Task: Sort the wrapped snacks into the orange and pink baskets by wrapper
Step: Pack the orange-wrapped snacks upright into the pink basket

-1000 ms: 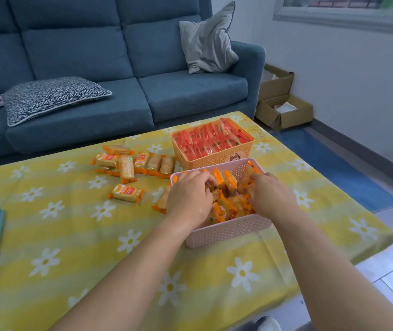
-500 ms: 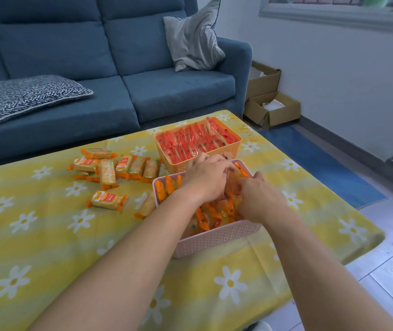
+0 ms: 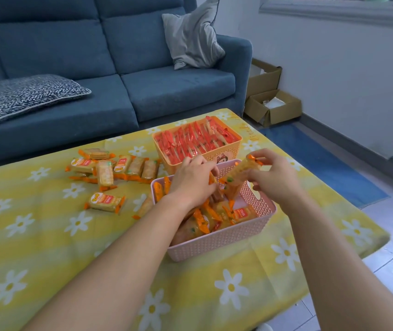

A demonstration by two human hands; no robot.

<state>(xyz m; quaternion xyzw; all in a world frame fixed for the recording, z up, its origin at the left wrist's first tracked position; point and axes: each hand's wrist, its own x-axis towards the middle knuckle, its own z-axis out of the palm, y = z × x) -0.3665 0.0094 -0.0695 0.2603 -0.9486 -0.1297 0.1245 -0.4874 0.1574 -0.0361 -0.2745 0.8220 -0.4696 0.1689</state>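
Observation:
A pink basket (image 3: 224, 242) on the table holds several orange-wrapped cracker packs. Behind it, an orange basket (image 3: 231, 151) is packed with red-wrapped snacks (image 3: 190, 139). My left hand (image 3: 191, 181) reaches into the pink basket, fingers closed around orange-wrapped packs there. My right hand (image 3: 272, 177) holds an orange-wrapped pack (image 3: 240, 170) tilted above the basket's far right corner. Several more orange-wrapped packs (image 3: 109, 168) lie loose on the cloth to the left of the baskets, one (image 3: 105, 201) closer to me and another (image 3: 144, 207) against the pink basket's left wall.
The table carries a yellow cloth with white daisies (image 3: 47, 235). A blue sofa (image 3: 119, 68) with cushions stands behind it. Cardboard boxes (image 3: 272, 103) and a blue rug (image 3: 322, 163) lie on the floor at the right, past the table's edge.
My right hand has lifted an orange-wrapped pack up out of the pink basket. My left hand stays among the packs inside it. The view shifted slightly.

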